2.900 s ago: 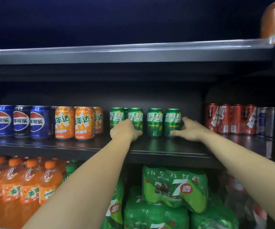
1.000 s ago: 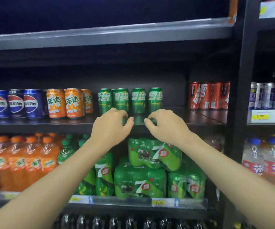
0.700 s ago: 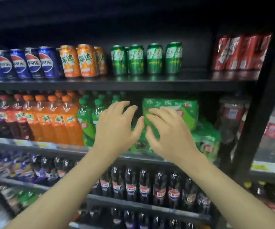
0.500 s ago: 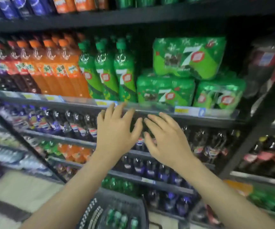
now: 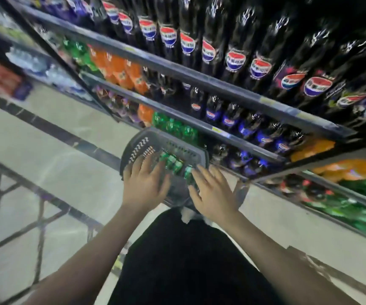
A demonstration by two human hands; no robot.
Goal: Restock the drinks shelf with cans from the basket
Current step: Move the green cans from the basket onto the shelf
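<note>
Drinks shelves (image 5: 199, 82) run diagonally across the upper right of the frame, stocked with dark cola bottles (image 5: 234, 56), orange and green bottles below them. A pale tiled floor (image 5: 45, 155) fills the left side. At centre frame a grey basket (image 5: 140, 142) sits on the floor just beside the lowest shelf, holding green cans (image 5: 173, 161). Both hands hover over it, fingers spread and holding nothing: the left hand (image 5: 144, 183) over its near-left rim, the right hand (image 5: 213, 192) over its near-right corner.
</note>
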